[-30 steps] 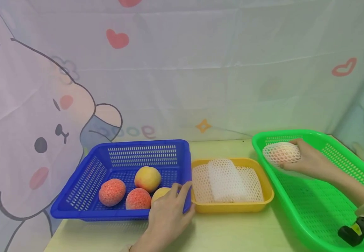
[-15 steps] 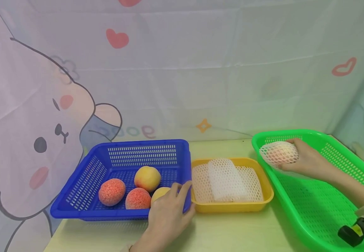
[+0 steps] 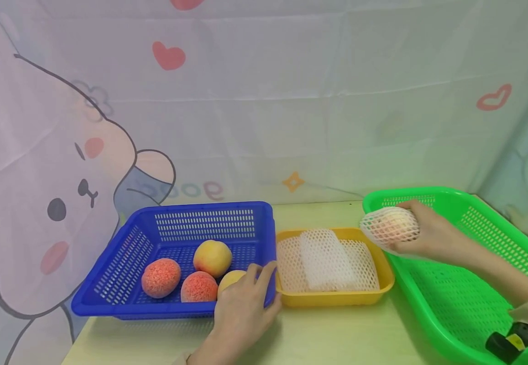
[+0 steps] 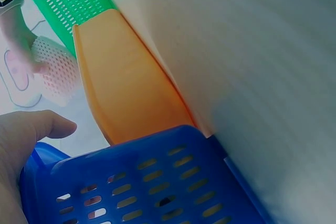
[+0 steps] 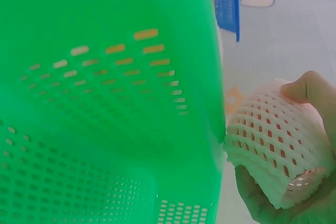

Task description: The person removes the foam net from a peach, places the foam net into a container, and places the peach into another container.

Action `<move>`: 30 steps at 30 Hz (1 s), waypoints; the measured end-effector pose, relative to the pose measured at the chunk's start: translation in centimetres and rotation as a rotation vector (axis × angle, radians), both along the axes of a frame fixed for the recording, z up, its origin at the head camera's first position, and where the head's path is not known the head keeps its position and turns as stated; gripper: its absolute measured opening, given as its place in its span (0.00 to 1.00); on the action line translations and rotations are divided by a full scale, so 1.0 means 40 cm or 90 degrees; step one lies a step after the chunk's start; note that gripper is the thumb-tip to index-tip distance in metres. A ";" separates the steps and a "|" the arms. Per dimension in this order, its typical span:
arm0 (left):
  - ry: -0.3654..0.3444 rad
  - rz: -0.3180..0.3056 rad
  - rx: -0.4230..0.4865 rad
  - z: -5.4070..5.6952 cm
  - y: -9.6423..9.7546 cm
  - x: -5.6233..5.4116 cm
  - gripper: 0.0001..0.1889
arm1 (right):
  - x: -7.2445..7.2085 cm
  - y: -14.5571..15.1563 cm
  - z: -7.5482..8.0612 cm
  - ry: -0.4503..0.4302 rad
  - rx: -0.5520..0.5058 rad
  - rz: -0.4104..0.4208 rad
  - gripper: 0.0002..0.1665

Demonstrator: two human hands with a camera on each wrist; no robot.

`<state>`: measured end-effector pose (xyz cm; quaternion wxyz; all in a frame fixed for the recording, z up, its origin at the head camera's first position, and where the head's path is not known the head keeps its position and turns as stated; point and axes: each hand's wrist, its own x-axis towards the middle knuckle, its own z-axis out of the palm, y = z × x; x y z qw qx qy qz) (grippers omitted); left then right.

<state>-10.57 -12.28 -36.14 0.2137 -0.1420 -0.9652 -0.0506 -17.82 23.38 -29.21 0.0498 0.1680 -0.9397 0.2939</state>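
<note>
My right hand [image 3: 428,235] holds a peach in a white foam net sleeve [image 3: 392,225] above the left rim of the green basket [image 3: 451,284]. In the right wrist view, the thumb and fingers wrap the net sleeve [image 5: 275,135] beside the green wall. At the front right corner of the blue basket [image 3: 172,308], my left hand [image 3: 243,309] grips the rim, fingers inside and thumb outside. Inside that basket lie several peaches, among them a yellow peach [image 3: 212,258] and a red peach [image 3: 161,278]. The left hand partly hides another yellow peach [image 3: 232,279].
Between the two baskets stands a yellow tray [image 3: 337,300] with flat white foam net sleeves [image 3: 327,261] in it. All three containers stand on a pale wooden table [image 3: 337,334]. A printed cloth [image 3: 291,101] hangs behind them.
My right hand has moved left with the net-sleeved peach, from over the green basket toward the yellow tray. The left hand stays on the blue basket's rim.
</note>
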 end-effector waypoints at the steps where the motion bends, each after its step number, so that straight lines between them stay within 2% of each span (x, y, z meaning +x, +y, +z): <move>1: -0.001 0.000 0.000 0.000 0.000 0.000 0.28 | 0.003 -0.004 0.000 -0.001 0.001 0.000 0.48; 15: -0.021 0.004 0.001 0.003 0.001 0.000 0.28 | 0.044 -0.061 0.019 -0.015 -0.017 0.024 0.46; 23: -0.019 0.001 0.005 0.003 0.000 0.000 0.28 | 0.084 -0.095 0.026 -0.026 -0.027 0.042 0.45; 30: -0.020 -0.012 0.008 0.004 -0.002 0.001 0.29 | 0.115 -0.117 0.027 -0.012 -0.034 0.047 0.43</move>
